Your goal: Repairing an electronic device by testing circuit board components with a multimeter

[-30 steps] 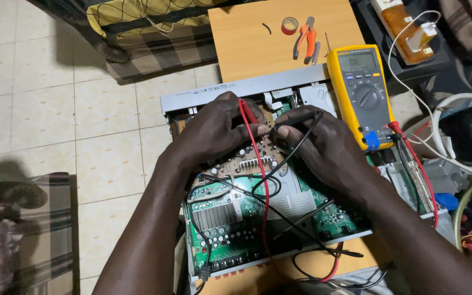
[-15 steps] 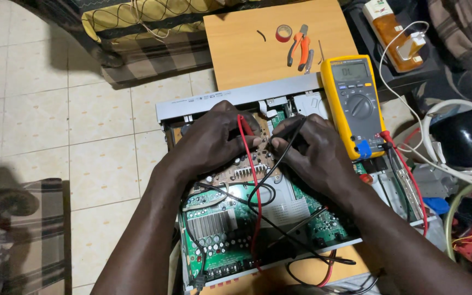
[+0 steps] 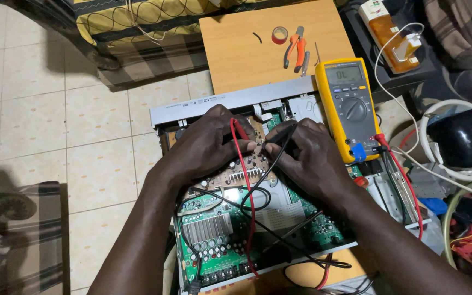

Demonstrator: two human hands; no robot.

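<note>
- Nearest the camera, the green board [image 3: 214, 240] is lying in the open chassis [image 3: 230, 101], with a finned heatsink [image 3: 206, 228] on it and the red lead [image 3: 248, 213] and black lead [image 3: 271, 232] trailing loosely across its parts.
- The left hand [image 3: 206, 147] is pinching the red probe [image 3: 240, 130] with fingers closed round it, tip pointing down at the brown board [image 3: 247, 164].
- The right hand [image 3: 312, 158] is gripping the black probe [image 3: 281, 134] the same way, fingers curled shut, its tip just beside the red one.
- With the tips sitting this near each other, a small slip could be bridging two joints; whether they are touching pads I cannot tell.
- The slack leads could be snagging on tall parts and jerking a probe off its spot.
- The yellow meter [image 3: 348, 109] is leaning on the chassis's right edge, and a tug on a lead could be tipping it.
- Farther off, pliers [image 3: 296, 52] and a red tape roll [image 3: 279, 35] are resting on the wooden board [image 3: 236, 49].
</note>
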